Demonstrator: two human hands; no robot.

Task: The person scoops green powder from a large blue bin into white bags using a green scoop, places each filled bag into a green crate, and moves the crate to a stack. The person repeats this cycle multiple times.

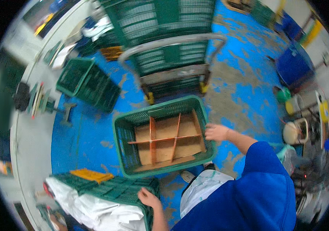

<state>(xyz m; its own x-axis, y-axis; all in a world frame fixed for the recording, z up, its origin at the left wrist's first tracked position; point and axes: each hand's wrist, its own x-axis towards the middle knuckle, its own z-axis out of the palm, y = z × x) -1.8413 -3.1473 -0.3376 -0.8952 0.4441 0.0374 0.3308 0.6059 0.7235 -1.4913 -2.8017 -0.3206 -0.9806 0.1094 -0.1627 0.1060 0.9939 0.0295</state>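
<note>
My right hand (pixel 216 132) is at the right rim of a green plastic crate (pixel 160 109), its fingers curled over the edge. Inside that crate, orange-brown divider strips (pixel 152 141) cross over a tan cardboard-like bottom (pixel 162 129). At the lower left, my left hand (pixel 149 197) has its fingers curled by the edge of another green crate (pixel 120 192). Whether it grips that edge I cannot make out. White plastic sheeting (pixel 99 210) fills that second crate, and an orange-yellow piece (pixel 92 175) lies along its far side.
Ahead stands a hand cart with a grey bar handle (pixel 172 39), bearing tall green crates (pixel 160 19). More green crates (pixel 89 82) sit to the left on the worn blue floor (pixel 245 96). Blue drums (pixel 294 63) and a cluttered shelf line the right.
</note>
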